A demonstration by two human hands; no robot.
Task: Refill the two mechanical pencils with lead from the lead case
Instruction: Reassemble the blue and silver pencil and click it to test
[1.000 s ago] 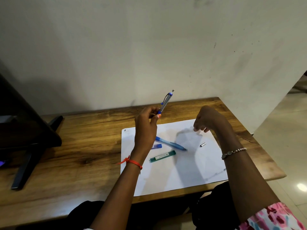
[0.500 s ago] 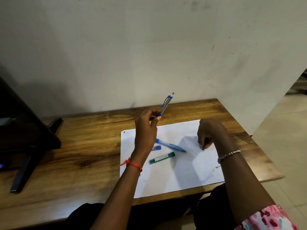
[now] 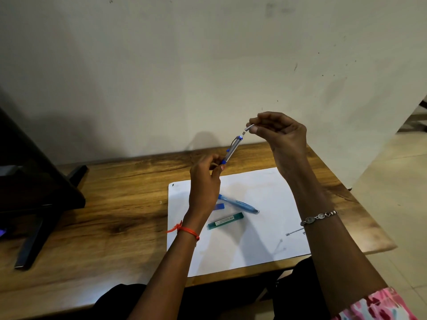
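Observation:
My left hand grips the lower end of a clear mechanical pencil with blue trim, held tilted up to the right above the table. My right hand pinches a small silver cap just at the pencil's top end. A second, blue mechanical pencil lies on the white paper sheet. Below it on the sheet lies the green lead case. A small blue piece sits beside my left wrist, partly hidden.
The wooden table stands against a pale wall. A dark monitor stand occupies the table's left side. The table's right edge drops to a tiled floor. Faint pencil marks show near the sheet's right edge.
My right hand went down to the paper, took the small silver cap that lay there, and rose with it to the top of the pencil. My left hand kept the pencil up.

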